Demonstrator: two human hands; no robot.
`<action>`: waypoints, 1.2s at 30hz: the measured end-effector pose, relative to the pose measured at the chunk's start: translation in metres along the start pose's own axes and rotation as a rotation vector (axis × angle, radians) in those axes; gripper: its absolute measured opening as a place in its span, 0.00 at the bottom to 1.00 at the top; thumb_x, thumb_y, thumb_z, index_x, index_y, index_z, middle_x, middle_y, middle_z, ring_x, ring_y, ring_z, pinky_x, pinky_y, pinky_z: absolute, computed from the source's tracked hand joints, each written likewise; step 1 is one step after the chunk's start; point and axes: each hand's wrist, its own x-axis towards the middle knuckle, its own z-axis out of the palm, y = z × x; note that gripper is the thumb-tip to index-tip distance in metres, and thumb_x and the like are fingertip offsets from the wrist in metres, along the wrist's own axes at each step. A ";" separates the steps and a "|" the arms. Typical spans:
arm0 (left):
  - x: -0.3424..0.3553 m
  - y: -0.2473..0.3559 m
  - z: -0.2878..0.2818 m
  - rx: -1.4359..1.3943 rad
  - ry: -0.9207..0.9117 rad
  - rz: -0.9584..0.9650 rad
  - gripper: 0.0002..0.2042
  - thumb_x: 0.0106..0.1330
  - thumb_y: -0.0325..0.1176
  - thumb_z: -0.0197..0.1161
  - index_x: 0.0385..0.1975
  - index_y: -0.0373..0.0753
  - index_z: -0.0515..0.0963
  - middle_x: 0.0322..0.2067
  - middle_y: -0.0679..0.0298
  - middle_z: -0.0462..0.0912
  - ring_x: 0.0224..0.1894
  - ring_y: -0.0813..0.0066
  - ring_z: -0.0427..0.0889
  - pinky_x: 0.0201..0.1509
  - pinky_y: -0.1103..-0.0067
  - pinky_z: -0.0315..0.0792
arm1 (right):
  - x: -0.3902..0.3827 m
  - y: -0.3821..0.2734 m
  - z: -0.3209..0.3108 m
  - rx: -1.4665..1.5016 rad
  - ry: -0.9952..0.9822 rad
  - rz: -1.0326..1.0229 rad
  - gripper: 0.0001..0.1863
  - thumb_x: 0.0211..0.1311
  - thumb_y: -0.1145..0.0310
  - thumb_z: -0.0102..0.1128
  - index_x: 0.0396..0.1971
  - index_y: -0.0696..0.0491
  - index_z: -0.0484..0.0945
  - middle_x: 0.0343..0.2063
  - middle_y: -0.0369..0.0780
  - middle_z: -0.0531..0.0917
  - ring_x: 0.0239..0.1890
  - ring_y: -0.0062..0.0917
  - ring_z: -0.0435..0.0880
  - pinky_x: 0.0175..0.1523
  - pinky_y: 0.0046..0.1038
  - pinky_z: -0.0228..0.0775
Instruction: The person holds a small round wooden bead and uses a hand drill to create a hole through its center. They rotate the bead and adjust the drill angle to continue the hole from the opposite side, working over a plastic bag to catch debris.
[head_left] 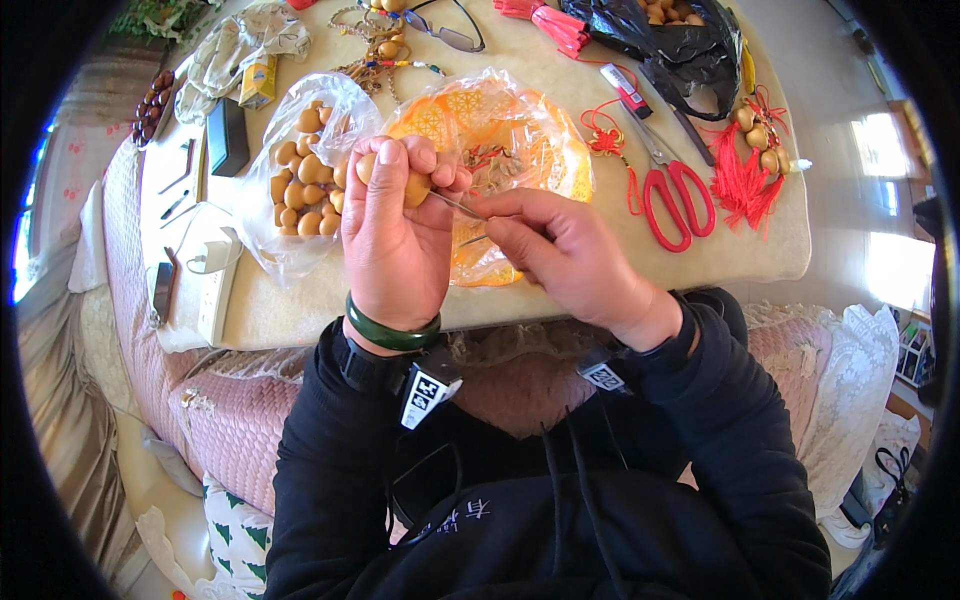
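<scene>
My left hand (395, 235), a green bangle at its wrist, is raised over the near table edge. Its fingers are closed around a small tan gourd (416, 188). My right hand (570, 250) pinches a thin metal tool (457, 206) whose far end meets the gourd; its tip is hidden there, and I cannot tell its exact kind. Beneath both hands sits an orange patterned basket (575, 165) lined with clear plastic, with small scraps inside. Left of it, a clear plastic bag (262, 205) holds many small gourds (312, 170).
Red-handled scissors (680, 207) lie to the right, near a red knotted cord (607, 142) and red tassels with gourds (745, 185). A black plastic bag (690, 55) and sunglasses (455, 38) are farther back. On the left are a black box (228, 138) and a white power strip (218, 290).
</scene>
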 end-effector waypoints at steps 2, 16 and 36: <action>-0.001 -0.004 0.001 0.058 0.084 0.009 0.04 0.78 0.32 0.49 0.39 0.43 0.71 0.35 0.67 0.73 0.39 0.74 0.73 0.49 0.72 0.72 | 0.003 0.003 0.005 -0.485 0.135 -0.350 0.13 0.72 0.69 0.59 0.52 0.58 0.80 0.26 0.34 0.79 0.26 0.18 0.77 0.32 0.23 0.71; 0.003 -0.005 -0.006 -0.063 0.005 -0.053 0.05 0.78 0.33 0.50 0.39 0.44 0.72 0.35 0.67 0.73 0.39 0.74 0.74 0.49 0.72 0.74 | 0.001 -0.002 0.006 -0.660 0.199 -0.482 0.14 0.71 0.69 0.59 0.51 0.59 0.81 0.29 0.34 0.83 0.28 0.19 0.79 0.35 0.25 0.74; 0.002 0.000 -0.003 -0.070 -0.032 -0.076 0.06 0.77 0.35 0.52 0.40 0.42 0.72 0.35 0.66 0.76 0.39 0.74 0.75 0.48 0.74 0.72 | -0.002 -0.012 0.006 -0.446 0.088 -0.277 0.15 0.70 0.70 0.59 0.53 0.59 0.77 0.29 0.40 0.80 0.33 0.28 0.83 0.38 0.30 0.75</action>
